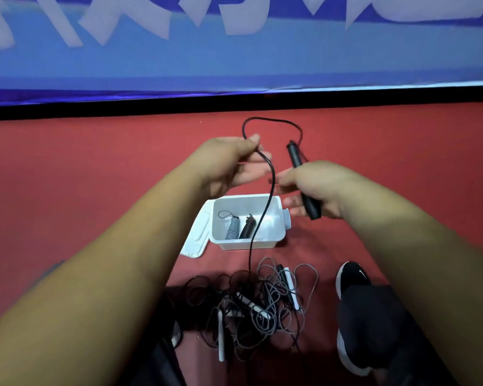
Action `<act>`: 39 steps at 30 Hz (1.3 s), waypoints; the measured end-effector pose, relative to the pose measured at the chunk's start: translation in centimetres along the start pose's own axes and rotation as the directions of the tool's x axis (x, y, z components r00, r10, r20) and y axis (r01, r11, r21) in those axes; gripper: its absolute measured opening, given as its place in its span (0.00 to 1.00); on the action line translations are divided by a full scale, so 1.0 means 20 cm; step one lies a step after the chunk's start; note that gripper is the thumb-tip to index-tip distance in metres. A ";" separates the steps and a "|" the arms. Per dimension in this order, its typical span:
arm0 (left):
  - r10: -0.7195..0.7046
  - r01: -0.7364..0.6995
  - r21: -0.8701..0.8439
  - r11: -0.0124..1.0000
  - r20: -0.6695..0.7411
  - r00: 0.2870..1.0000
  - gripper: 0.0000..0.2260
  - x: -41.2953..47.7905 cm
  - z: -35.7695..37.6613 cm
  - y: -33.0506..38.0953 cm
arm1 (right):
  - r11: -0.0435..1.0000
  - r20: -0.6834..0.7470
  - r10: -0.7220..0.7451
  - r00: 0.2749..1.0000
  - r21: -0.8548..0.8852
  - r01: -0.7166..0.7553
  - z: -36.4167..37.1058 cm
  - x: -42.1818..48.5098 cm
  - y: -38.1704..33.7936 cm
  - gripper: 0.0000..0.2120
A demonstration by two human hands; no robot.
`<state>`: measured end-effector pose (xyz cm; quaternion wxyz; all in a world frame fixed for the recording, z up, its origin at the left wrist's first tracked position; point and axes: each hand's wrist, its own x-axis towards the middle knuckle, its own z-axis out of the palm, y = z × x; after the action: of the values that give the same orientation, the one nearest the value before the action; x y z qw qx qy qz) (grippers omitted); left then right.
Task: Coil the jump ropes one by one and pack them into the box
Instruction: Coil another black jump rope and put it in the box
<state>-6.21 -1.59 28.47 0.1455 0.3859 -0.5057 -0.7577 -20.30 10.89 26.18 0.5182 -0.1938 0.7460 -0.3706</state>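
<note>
Head view showed the right hand (318,188) gripping the black handle (295,157) as an anchor while the left hand (226,162) pinched the cord (273,174) to loop it.

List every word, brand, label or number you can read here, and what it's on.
Blue banner: large white characters, cut off by the frame top, unreadable.
Black shoe: white swoosh-like mark, no letters.
White box: no text visible.

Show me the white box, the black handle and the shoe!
white box (232,245), head view, on its front wall.
black handle (294,156), head view, on its bare upper half.
shoe (350,277), head view, on its black toe.
</note>
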 end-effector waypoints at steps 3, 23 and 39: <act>-0.024 0.001 -0.317 0.948 -0.070 0.997 0.09 0.05 -0.04 0.03 | 0.998 0.090 0.030 0.996 -0.053 -0.025 0.08 0.00 0.04 0.09; -0.181 0.132 -0.354 0.926 -0.109 0.977 0.14 0.17 -0.12 -0.02 | 0.966 -0.132 -0.077 0.988 0.236 0.107 0.21 0.05 -0.02 0.05; -0.400 -0.009 0.865 0.502 0.241 0.884 0.10 0.07 -0.06 -0.20 | 0.578 -0.252 -0.118 0.960 0.769 0.273 0.01 -0.02 -0.14 0.02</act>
<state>-5.62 -1.53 24.09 -0.2597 0.2942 -0.7784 -0.4899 -20.24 9.31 28.62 0.4386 0.0093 0.5181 -0.7342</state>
